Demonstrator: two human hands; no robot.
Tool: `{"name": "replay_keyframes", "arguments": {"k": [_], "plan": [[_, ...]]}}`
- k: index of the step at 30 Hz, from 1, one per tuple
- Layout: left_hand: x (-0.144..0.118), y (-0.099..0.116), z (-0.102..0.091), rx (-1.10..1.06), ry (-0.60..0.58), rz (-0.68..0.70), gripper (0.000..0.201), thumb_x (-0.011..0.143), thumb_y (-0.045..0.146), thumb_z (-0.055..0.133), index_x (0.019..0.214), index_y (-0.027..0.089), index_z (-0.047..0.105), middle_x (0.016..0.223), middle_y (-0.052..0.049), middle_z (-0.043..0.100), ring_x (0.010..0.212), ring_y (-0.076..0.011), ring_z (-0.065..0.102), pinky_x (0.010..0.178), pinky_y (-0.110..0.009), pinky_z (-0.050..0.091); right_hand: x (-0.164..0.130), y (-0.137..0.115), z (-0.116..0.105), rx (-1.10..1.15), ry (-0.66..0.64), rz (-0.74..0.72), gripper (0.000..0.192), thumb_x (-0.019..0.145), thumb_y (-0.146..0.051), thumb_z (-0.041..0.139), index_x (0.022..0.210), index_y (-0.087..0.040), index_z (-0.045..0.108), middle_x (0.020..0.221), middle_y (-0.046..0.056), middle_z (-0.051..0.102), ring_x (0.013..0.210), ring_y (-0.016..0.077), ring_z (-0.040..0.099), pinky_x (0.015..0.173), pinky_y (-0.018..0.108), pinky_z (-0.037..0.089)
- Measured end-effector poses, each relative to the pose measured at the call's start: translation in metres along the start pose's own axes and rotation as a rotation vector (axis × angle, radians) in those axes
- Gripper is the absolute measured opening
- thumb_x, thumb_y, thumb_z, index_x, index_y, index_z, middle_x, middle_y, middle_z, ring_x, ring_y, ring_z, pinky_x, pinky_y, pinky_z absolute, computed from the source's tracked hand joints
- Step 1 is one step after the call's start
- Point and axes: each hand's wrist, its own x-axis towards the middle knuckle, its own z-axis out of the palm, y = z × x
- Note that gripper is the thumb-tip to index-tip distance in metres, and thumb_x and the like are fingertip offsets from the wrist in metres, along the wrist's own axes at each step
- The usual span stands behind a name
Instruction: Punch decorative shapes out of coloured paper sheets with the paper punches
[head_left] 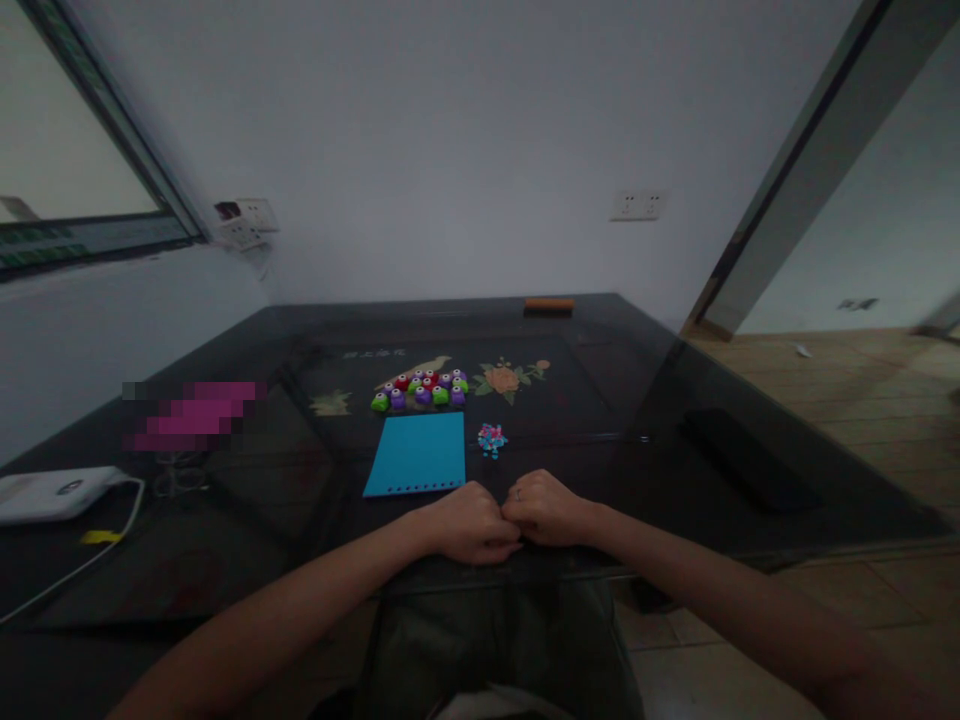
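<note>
My left hand [474,522] and my right hand [546,508] rest as loose fists at the front edge of the dark table, knuckles touching each other. Nothing shows in either one; a ring sits on a right finger. Just beyond my left hand lies a flat blue sheet [418,453] with a row of holes along its near edge. To the right of the sheet is a small pile of pink, blue and white bits [492,439], too small to name. Behind the sheet stand several purple, green and red toy pieces with eye-like white tops [424,395].
A white device [60,494] with a cable lies at the left, near a pixelated pink item [196,414]. A long black object [746,460] is on the table's right side. An orange-brown bar [549,304] lies at the back, by the wall.
</note>
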Motion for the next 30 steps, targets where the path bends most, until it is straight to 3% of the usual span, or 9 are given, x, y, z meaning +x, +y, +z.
{"name": "replay_keyframes", "arguments": {"k": [30], "plan": [[0.0005, 0.0009, -0.0016, -0.005, 0.008, 0.005, 0.023, 0.083, 0.028, 0.047, 0.064, 0.021, 0.057, 0.051, 0.001, 0.06, 0.046, -0.0113, 0.053, 0.046, -0.026, 0.029, -0.0002, -0.0001, 0.0001, -0.015, -0.023, 0.004, 0.014, 0.073, -0.015, 0.049, 0.061, -0.017, 0.055, 0.058, 0.002, 0.061, 0.056, 0.0135, 0.054, 0.053, 0.026, 0.03]]}}
